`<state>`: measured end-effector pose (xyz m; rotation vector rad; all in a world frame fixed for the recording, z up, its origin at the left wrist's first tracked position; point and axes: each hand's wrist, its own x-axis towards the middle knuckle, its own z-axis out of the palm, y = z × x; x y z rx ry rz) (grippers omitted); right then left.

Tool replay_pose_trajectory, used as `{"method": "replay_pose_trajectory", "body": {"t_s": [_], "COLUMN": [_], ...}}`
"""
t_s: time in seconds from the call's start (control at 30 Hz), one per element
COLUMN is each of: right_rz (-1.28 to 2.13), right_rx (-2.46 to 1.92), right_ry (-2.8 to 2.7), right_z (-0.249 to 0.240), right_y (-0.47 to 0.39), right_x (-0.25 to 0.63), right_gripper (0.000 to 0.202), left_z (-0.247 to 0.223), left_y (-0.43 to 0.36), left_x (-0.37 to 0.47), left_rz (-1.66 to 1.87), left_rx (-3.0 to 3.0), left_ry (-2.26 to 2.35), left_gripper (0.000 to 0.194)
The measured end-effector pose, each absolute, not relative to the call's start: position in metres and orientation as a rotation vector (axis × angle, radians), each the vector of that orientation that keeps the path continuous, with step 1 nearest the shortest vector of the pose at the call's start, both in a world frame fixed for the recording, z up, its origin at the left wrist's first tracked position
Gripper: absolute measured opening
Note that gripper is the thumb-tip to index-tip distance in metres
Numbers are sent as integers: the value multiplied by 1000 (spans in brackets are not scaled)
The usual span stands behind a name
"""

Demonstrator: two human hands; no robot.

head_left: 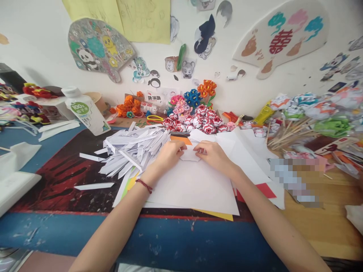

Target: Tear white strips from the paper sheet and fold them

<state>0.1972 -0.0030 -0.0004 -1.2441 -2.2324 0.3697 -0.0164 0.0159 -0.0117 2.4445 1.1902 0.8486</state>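
Observation:
Between my hands is a small piece of white paper (190, 155), folded, with slanted ends. My left hand (171, 153) pinches its left end, and my right hand (208, 153) pinches its right end. Both hands are just above a stack of large white sheets (193, 185), whose lower corners show yellow and green paper. To the left of my left hand lies a loose heap of folded white paper strips (136, 149). One single strip (94, 186) lies apart from the heap, nearer to me. An orange piece of paper (180, 140) shows just behind my hands.
A white bottle (86, 111) leans at the back left. Red-and-white paper flowers (195, 122) are piled along the wall. More paper flowers on sticks (286, 130) lie at the right. A black and red mat (65, 177) covers part of the blue table surface (159, 238).

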Motion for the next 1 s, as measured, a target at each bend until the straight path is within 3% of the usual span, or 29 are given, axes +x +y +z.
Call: {"method": "replay_pose_trajectory", "body": {"t_s": [0.27, 0.6, 1.0], "right_rz": [575, 17, -91], "right_rx": [-1321, -1202, -1227], "right_ry": [-2022, -2520, -2693], "right_z": [-11, 4, 7], "right_y": [2, -11, -13], "right_x": [195, 193, 191], "right_gripper": [11, 19, 18], "left_z": [-10, 1, 7], "left_y": [17, 7, 2], "left_x": [-18, -20, -18], "left_rz": [780, 523, 275], "left_rx": [2532, 2915, 3112], "left_ry": [1169, 1047, 985], "left_gripper": [23, 23, 23]}}
